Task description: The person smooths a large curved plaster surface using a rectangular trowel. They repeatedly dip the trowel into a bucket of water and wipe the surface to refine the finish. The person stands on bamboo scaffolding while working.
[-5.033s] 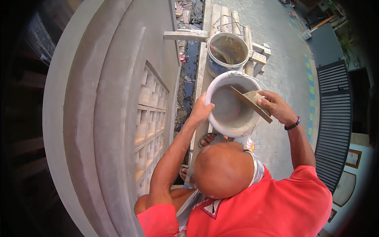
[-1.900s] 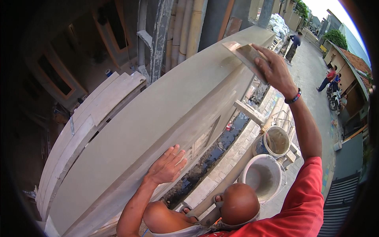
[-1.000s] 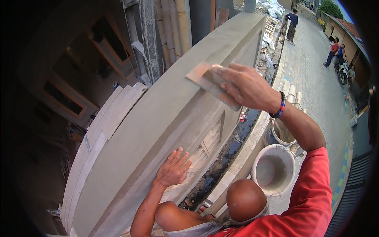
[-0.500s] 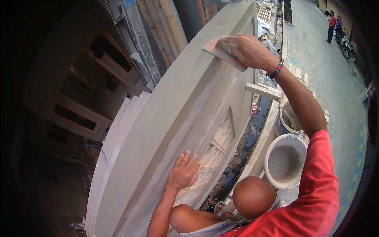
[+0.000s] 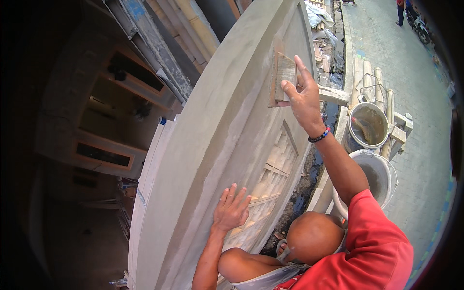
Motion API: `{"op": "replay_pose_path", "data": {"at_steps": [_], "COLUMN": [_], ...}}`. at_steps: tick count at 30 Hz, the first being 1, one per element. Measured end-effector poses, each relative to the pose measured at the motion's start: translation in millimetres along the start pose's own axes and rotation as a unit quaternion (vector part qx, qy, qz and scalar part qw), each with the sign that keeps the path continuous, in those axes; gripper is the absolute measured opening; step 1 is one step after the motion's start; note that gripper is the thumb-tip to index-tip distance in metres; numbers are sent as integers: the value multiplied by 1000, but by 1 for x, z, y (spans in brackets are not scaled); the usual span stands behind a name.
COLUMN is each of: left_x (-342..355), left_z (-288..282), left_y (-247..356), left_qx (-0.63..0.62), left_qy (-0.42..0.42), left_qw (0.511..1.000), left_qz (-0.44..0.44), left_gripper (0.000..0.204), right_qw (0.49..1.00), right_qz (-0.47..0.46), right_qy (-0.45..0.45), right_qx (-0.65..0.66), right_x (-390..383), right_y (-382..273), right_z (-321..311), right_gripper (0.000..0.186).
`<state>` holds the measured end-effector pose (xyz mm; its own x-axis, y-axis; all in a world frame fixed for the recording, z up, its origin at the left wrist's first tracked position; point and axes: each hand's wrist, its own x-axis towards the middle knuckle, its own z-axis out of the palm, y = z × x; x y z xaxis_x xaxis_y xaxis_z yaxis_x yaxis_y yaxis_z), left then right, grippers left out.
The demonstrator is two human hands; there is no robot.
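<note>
My right hand [image 5: 305, 99] grips a plastering float [image 5: 285, 72] by its back, the thumb and fingers around its handle. The flat board stands close against the side face of a grey plastered wall [image 5: 208, 106], just under its top edge; I cannot tell whether its whole face touches. My left hand [image 5: 232, 209] rests with its fingers spread on the wall's side, lower down and nearer to me. Next to it is a patterned lattice panel [image 5: 273, 181] set into the wall. Both my knees are bent close to the wall.
Right of the wall runs a narrow ditch [image 5: 315, 164] with dark water. Two buckets stand beyond it, one with murky contents [image 5: 353, 142] and a larger pale one [image 5: 382, 174]. Poles [image 5: 367, 84] lie behind them. A motorcycle [image 5: 422, 34] and a person [image 5: 400, 14] are far off.
My right hand has brought the float from the wall's top edge down onto its side face, turning it more upright. My left hand stays on the wall. The view has shifted slightly.
</note>
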<state>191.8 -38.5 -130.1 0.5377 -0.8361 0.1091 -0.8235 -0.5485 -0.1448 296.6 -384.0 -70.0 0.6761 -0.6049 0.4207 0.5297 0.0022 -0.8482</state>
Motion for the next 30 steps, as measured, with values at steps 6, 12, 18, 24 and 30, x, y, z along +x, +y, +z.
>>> {"op": "replay_pose_path", "data": {"at_steps": [6, 12, 18, 24, 30], "left_x": [-5, -5, -13, -1, -10], "left_z": [0, 2, 3, 3, 4], "left_y": [0, 1, -1, -2, -2], "left_qx": [0, -4, -1, -12, -11], "left_qy": [-12, -12, -10, 0, -6], "left_qw": [1000, 1000, 1000, 1000, 1000], "left_qz": [-8, -6, -4, 2, -12], "left_gripper": [37, 38, 36, 38, 39], "right_qw": [999, 992, 995, 998, 997], "right_qz": [43, -18, 101, 67, 23], "right_qy": [-4, -51, 8, -12, -50], "right_qx": [20, -113, 9, -14, -49], "right_x": [11, -73, -44, 27, -71], "right_y": [-26, 22, 4, -1, 45], "right_z": [47, 55, 20, 49, 21], "right_gripper": [64, 62, 59, 59, 58]}}
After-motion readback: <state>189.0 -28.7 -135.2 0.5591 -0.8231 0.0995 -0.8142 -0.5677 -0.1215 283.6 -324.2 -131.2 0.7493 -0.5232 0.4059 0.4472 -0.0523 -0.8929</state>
